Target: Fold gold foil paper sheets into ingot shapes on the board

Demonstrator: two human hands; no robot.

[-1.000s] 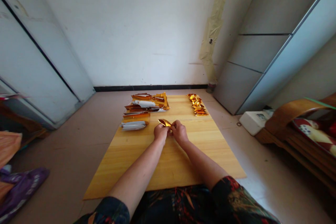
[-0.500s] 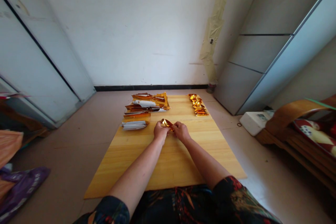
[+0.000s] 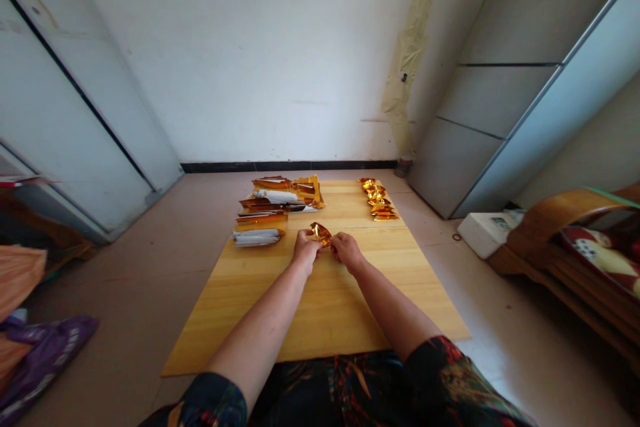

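Over the middle of the wooden board [image 3: 350, 293], a shiny gold foil piece [image 3: 321, 233] is held between both hands. My left hand [image 3: 304, 248] pinches its left side, and my right hand [image 3: 346, 249] has its fingers closed on the right edge. The foil looks bent and creased, and its lower part is hidden by the fingers. To the left lie stacks of flat gold and white packets [image 3: 263, 223]. Toward the far right corner, a row of folded gold foil pieces [image 3: 379, 200] overlaps along the board.
A pale wall [image 3: 280, 67] stands behind the board. A grey refrigerator [image 3: 490, 100] is at the right, with a white box [image 3: 485, 233] and wooden seat [image 3: 560, 253] nearer. A purple bag [image 3: 45, 360] lies on the floor at left.
Between my hands, the gold foil has tilted up a little, showing a wider face. Both hands stay nearly in place, still gripping it.
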